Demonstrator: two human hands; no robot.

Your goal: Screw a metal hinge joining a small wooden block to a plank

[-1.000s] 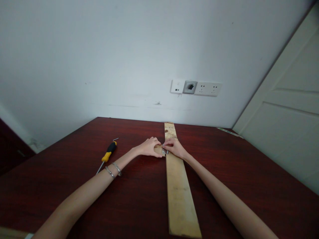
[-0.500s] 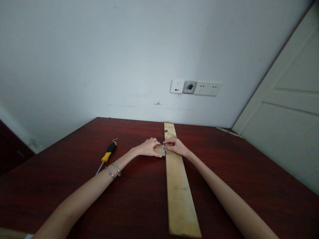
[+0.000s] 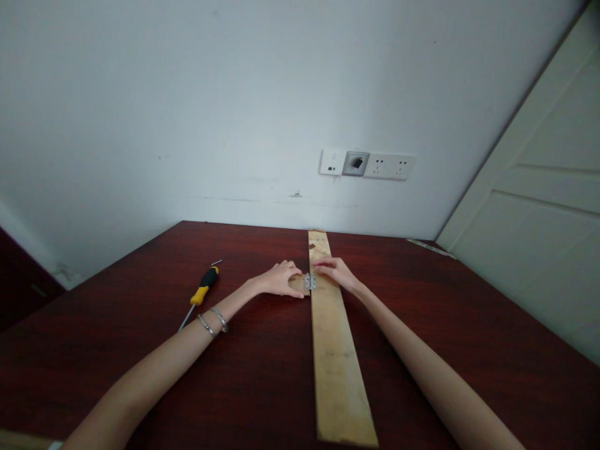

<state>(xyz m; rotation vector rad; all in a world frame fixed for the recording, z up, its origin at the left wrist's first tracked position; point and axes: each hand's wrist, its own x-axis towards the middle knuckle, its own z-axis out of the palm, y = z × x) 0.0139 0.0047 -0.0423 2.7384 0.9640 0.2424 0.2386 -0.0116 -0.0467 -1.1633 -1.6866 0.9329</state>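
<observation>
My left hand (image 3: 280, 280) is closed around a small wooden block (image 3: 299, 284), thumb on its near side and fingers on its far side. The block butts against the left edge of a long pale wooden board (image 3: 335, 356). A silver metal hinge (image 3: 310, 282) spans the joint, one leaf on the block and the other flat on the board. My right hand (image 3: 335, 272) hovers over the board just beside the hinge, thumb and forefinger close together. Whether anything small sits between those fingertips cannot be made out.
A yellow and black screwdriver (image 3: 205, 286) lies left of my left forearm, with a thin metal piece (image 3: 216, 262) beyond its handle. The dark red table (image 3: 253, 375) meets the wall. Wall sockets (image 3: 368, 165) sit above, and a white door (image 3: 539, 206) stands at right.
My right hand has drawn back slightly from the hinge, leaving it in plain view. The hinge's right leaf now lies flat on the board. My left hand stays on the block.
</observation>
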